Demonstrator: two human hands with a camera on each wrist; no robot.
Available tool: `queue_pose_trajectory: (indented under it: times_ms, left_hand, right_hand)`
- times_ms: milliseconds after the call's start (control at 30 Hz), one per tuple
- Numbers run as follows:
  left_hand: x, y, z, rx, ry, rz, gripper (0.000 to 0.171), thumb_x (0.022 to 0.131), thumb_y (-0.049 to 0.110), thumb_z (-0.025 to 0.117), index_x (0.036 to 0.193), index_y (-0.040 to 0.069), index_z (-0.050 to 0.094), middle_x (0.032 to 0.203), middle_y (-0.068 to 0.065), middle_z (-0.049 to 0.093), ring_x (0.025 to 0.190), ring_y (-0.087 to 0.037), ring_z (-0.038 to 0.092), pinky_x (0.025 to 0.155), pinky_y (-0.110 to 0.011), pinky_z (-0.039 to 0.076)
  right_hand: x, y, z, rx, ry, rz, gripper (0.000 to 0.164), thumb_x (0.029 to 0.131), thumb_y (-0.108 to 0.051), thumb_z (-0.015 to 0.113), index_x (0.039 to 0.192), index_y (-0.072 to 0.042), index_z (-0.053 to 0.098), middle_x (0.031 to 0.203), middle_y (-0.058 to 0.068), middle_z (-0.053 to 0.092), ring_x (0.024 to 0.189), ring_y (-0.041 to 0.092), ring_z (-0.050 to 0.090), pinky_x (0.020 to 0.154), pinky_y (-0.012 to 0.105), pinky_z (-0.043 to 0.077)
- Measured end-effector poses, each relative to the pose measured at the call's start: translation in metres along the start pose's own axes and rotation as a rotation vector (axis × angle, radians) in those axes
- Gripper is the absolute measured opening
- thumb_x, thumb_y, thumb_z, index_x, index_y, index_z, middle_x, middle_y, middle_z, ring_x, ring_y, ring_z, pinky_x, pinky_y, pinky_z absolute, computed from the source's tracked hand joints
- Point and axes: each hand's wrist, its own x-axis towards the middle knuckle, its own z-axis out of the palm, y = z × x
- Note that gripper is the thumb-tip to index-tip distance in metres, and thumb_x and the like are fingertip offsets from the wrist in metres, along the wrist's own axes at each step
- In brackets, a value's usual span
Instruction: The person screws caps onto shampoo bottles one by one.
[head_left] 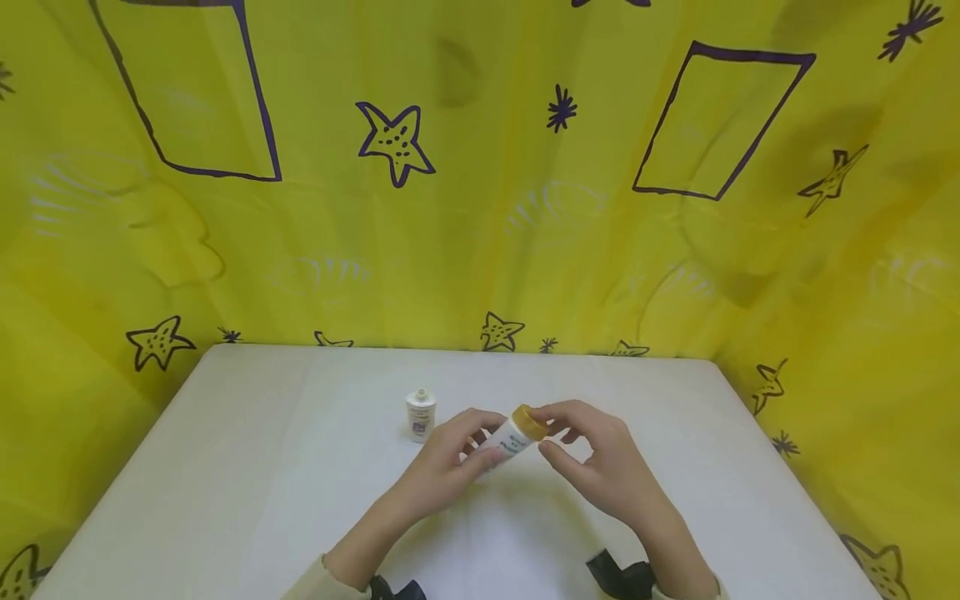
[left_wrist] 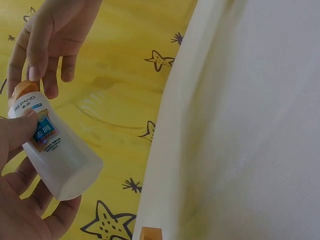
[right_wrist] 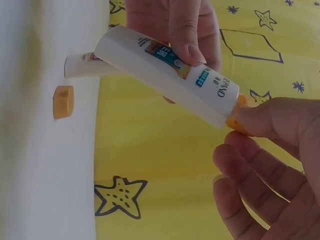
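yellow star-patterned cloth (head_left: 465, 233), white table (head_left: 225, 467), left fingers (left_wrist: 64, 217) wrapped round a bottle (left_wrist: 70, 160), right fingers (right_wrist: 267, 119) pinching its orange cap (head_left: 528, 426)

A star-printed yellow curtain (head_left: 465, 242) hangs behind a white table (head_left: 255, 475).

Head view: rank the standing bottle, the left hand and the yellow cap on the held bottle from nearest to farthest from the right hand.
1. Yellow cap: touched by the right hand.
2. Left hand: left of the cap, gripping the held bottle.
3. Standing bottle: farther left, on the table.
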Motion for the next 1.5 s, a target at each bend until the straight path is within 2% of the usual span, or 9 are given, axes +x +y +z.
queue_pose_trajectory:
  times_ms: [167,267,367,467,633,833,1067,1333,1500]
  left_hand:
    - [-0.0002,0.0024,0.0015,-0.014,-0.008,0.012,0.029,0.096,0.028,0.066,0.124,0.021,0.062,0.113,0.008,0.065,0.093,-0.011,0.059,0.077,-0.028,0.055]
    - [-0.0002,0.0049,0.0020,-0.009,-0.019,0.018,0.028,0.097,0.028,0.066,0.124,0.022,0.062,0.112,0.008,0.065,0.093,-0.010,0.058,0.078,-0.027,0.055]
    - [-0.0004,0.0065,0.0029,0.009,-0.022,0.044,0.028,0.097,0.028,0.066,0.124,0.023,0.062,0.110,0.008,0.065,0.093,-0.009,0.058,0.077,-0.026,0.055]
    - [-0.0008,0.0076,0.0035,0.019,-0.024,0.063,0.029,0.096,0.028,0.066,0.124,0.022,0.062,0.109,0.008,0.065,0.093,-0.008,0.058,0.077,-0.025,0.055]
    - [-0.0020,0.0072,0.0047,0.025,-0.012,0.058,0.029,0.096,0.027,0.067,0.124,0.022,0.062,0.109,0.008,0.065,0.093,-0.009,0.058,0.077,-0.025,0.055]
    - [-0.0014,0.0045,0.0024,0.039,0.017,0.049,0.029,0.096,0.024,0.067,0.124,0.021,0.062,0.110,0.008,0.065,0.092,-0.010,0.058,0.076,-0.027,0.055]
    - [0.0012,0.0037,0.0023,0.019,0.003,0.052,0.029,0.096,0.026,0.067,0.124,0.022,0.062,0.111,0.007,0.065,0.092,-0.010,0.058,0.076,-0.027,0.055]
    - [-0.0010,0.0042,0.0050,-0.009,-0.024,0.053,0.027,0.098,0.030,0.064,0.124,0.022,0.062,0.110,0.006,0.065,0.093,-0.011,0.058,0.078,-0.028,0.055]
    - [-0.0007,0.0064,0.0036,0.005,-0.021,0.054,0.028,0.097,0.030,0.064,0.125,0.023,0.062,0.110,0.007,0.065,0.093,-0.011,0.058,0.078,-0.028,0.055]
  right_hand:
    - [-0.0026,-0.0019,-0.0030,-0.006,0.004,0.019,0.034,0.082,-0.010,0.081,0.113,-0.019,0.069,0.110,-0.007,0.071,0.090,0.007,0.065,0.072,0.027,0.058]
    - [-0.0030,-0.0006,-0.0021,-0.013,0.035,0.011,0.032,0.079,-0.015,0.085,0.106,-0.020,0.068,0.112,-0.006,0.070,0.095,0.011,0.067,0.074,0.028,0.058]
    - [-0.0020,-0.0008,-0.0014,-0.018,0.063,0.003,0.028,0.077,-0.017,0.087,0.095,-0.022,0.066,0.115,-0.002,0.071,0.104,0.015,0.067,0.083,0.028,0.056]
    - [-0.0015,-0.0019,-0.0020,0.006,0.071,0.008,0.026,0.077,-0.017,0.087,0.089,-0.024,0.065,0.115,-0.002,0.072,0.108,0.017,0.068,0.090,0.022,0.053]
    - [-0.0028,0.0009,-0.0038,0.078,0.071,-0.021,0.024,0.079,-0.006,0.083,0.094,-0.021,0.071,0.110,0.001,0.073,0.100,0.016,0.069,0.081,0.020,0.057]
    - [-0.0016,0.0049,-0.0053,0.138,0.047,-0.069,0.028,0.081,0.000,0.079,0.104,-0.014,0.074,0.113,0.007,0.072,0.101,0.016,0.068,0.074,0.023,0.059]
    - [-0.0012,0.0030,-0.0103,0.119,0.029,-0.046,0.029,0.079,0.002,0.081,0.103,-0.014,0.076,0.116,0.005,0.071,0.088,0.011,0.070,0.074,0.020,0.058]
    - [-0.0010,-0.0009,-0.0096,0.083,0.031,-0.023,0.024,0.079,-0.010,0.084,0.097,-0.022,0.073,0.119,0.003,0.071,0.111,0.021,0.068,0.097,0.021,0.050]
    - [-0.0016,-0.0013,-0.0095,0.094,0.031,-0.027,0.025,0.080,-0.009,0.084,0.099,-0.022,0.074,0.118,0.003,0.072,0.110,0.019,0.068,0.090,0.020,0.054]
